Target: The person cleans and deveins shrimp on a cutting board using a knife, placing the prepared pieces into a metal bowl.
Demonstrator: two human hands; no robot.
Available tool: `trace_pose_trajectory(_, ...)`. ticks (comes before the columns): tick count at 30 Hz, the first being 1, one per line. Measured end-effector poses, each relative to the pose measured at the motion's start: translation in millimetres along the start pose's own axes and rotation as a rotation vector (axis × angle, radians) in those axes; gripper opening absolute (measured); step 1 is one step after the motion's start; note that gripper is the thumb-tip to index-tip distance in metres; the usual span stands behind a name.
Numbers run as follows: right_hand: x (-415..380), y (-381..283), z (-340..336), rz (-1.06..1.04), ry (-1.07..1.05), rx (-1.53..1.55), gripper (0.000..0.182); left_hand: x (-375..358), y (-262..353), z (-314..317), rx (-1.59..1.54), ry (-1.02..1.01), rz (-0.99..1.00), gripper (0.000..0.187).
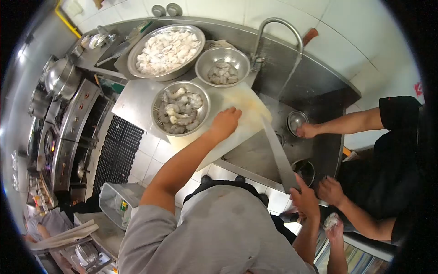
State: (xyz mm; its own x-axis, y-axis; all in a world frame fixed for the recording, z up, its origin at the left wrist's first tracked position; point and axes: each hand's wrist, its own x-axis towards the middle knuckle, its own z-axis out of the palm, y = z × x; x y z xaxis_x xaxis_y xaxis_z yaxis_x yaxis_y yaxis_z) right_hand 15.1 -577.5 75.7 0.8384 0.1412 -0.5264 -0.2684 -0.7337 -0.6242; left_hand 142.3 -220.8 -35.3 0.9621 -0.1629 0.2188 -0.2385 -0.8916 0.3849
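Observation:
My left hand (226, 122) rests on the white cutting board (248, 102), palm down with its fingers stretched forward; no object shows under it. In my right hand (305, 198) is a large kitchen knife (278, 155), gripped by the handle. Its long blade points away from me, with the tip near the board's right edge. Left of my left hand, a metal bowl (155, 116) holds several raw shrimp (180, 109). Behind stands a second metal bowl (200, 68) with fewer grey shrimp pieces (222, 73). A wide bowl (132, 64) of pale pieces (169, 51) sits farther back.
Water runs from the faucet (278, 20) into the sink (246, 157). A co-worker's hand (309, 130) touches a small bowl (296, 119) there; another hand (331, 191) is near my right hand. Below, a hand (335, 230) holds something whitish. A grey bin (112, 201) stands left.

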Motion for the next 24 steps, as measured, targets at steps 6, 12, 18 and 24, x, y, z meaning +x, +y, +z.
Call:
trace_pose_trajectory(6, 5.6, 5.7, 21.9, 0.004, -0.139, -0.014, 0.057, 66.8, -14.8, 5.0, -0.304, 0.230, -0.013, 0.008)
trace_pose_trajectory(12, 13.1, 3.6, 37.2, -0.030, -0.145, -0.005, 0.058, 47.3, -11.7, -16.2, -0.454, 0.149, -0.101, 0.025)
trace_pose_trajectory(18, 28.5, -5.0, 58.5, -0.027, -0.209, 0.149, 0.056, -58.7, -14.7, -18.8, 0.156, -0.181, -0.164, 0.030)
trace_pose_trajectory(24, 52.0, -4.0, 82.3, -0.020, -0.267, 0.208, 0.062, -59.8, -29.2, -2.6, 0.211, -0.031, -0.020, 0.032)
